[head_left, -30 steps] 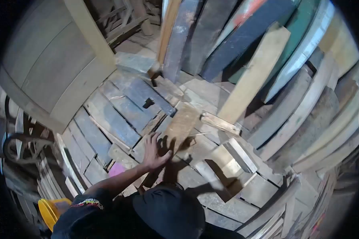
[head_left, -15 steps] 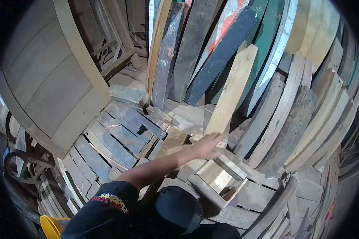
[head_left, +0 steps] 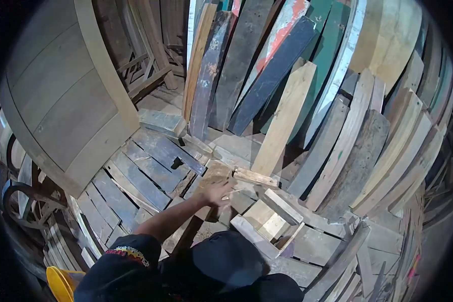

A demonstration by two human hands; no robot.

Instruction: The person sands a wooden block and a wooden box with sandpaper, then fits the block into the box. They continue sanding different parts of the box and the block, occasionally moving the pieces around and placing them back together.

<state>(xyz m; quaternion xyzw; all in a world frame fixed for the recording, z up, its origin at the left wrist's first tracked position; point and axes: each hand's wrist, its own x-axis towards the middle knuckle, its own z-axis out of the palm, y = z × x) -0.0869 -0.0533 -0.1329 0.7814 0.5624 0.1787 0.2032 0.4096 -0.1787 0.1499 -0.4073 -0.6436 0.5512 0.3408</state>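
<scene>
My left hand open, fingers spread, hovering over short wood offcut lying at foot of leaning pale plank. Right hand out of view. Step: reaching. Next probably needs closing grip on offcut.

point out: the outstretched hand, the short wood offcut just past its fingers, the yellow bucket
left hand [head_left: 217,194], head view, on the back of the hand.
short wood offcut [head_left: 255,177], head view, middle of its pale top face.
yellow bucket [head_left: 61,283], head view, on its rim at the lower left.
</scene>
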